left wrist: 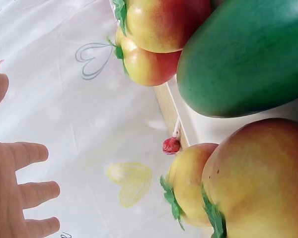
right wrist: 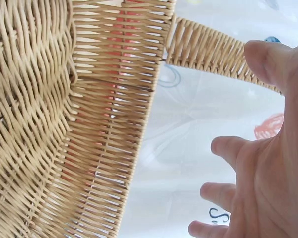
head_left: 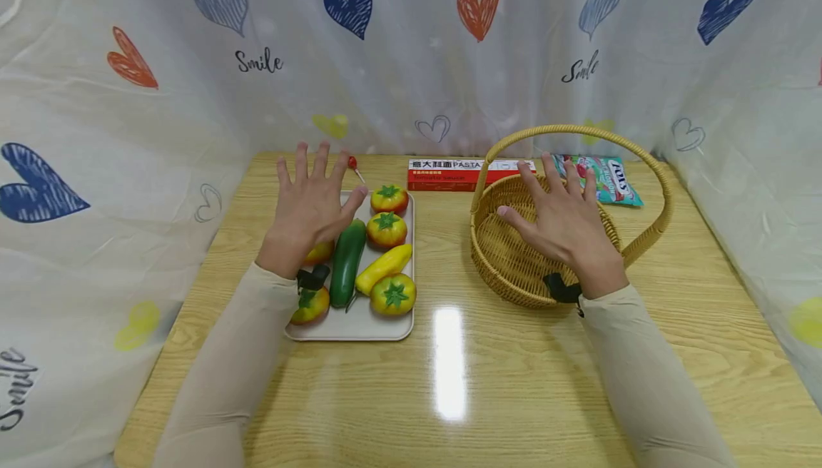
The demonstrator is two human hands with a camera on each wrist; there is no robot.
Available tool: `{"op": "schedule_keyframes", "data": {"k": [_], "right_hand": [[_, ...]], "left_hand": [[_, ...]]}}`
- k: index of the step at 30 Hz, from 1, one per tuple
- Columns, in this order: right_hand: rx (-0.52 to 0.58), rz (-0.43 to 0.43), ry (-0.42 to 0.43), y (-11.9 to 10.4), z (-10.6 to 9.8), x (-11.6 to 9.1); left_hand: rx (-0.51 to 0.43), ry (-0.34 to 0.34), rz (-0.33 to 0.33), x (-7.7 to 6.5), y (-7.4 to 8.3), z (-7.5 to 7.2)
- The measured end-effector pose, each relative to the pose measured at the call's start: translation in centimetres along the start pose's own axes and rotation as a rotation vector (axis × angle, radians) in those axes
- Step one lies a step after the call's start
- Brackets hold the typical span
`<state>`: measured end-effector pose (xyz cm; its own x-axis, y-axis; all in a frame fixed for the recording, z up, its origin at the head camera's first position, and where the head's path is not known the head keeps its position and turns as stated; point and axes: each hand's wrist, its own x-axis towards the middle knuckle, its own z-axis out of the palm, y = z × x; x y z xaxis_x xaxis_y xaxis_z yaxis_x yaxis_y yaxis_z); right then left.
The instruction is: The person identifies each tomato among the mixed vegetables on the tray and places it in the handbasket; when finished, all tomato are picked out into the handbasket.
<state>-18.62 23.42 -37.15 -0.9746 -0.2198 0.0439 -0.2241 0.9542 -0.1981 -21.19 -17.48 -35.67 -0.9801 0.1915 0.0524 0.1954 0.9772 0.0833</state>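
My left hand is spread over the left part of a pale tray, fingers straight, holding nothing. On the tray lie a green cucumber-like vegetable, a yellow pepper-like piece and several red-yellow tomato-like fruits with green leaf tops; some are partly hidden by the hand. My right hand, also spread and holding nothing, hovers over a wicker basket with a tall arched handle. In the right wrist view its straight fingers show beside the woven wall.
A red and white pasta box lies at the table's back, partly behind the basket. Right of it is a teal FOX'S candy bag. A red lollipop lies behind the tray. A curtain with printed hearts encloses the wooden table.
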Motion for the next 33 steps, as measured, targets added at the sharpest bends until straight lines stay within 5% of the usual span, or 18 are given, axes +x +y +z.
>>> {"op": "schedule_keyframes", "data": {"k": [18, 27, 33], "right_hand": [[0.014, -0.004, -0.01, 0.0, -0.4, 0.1], [0.119, -0.081, 0.005, 0.9, -2.1, -2.0], [0.203, -0.204, 0.026, 1.4, -2.6, -4.3]], "left_hand": [[-0.059, -0.014, 0.0, -0.4, -0.7, -0.2], [-0.278, -0.009, 0.043, -2.4, -6.8, -0.3], [-0.402, -0.037, 0.025, -4.0, -11.3, 0.7]]}}
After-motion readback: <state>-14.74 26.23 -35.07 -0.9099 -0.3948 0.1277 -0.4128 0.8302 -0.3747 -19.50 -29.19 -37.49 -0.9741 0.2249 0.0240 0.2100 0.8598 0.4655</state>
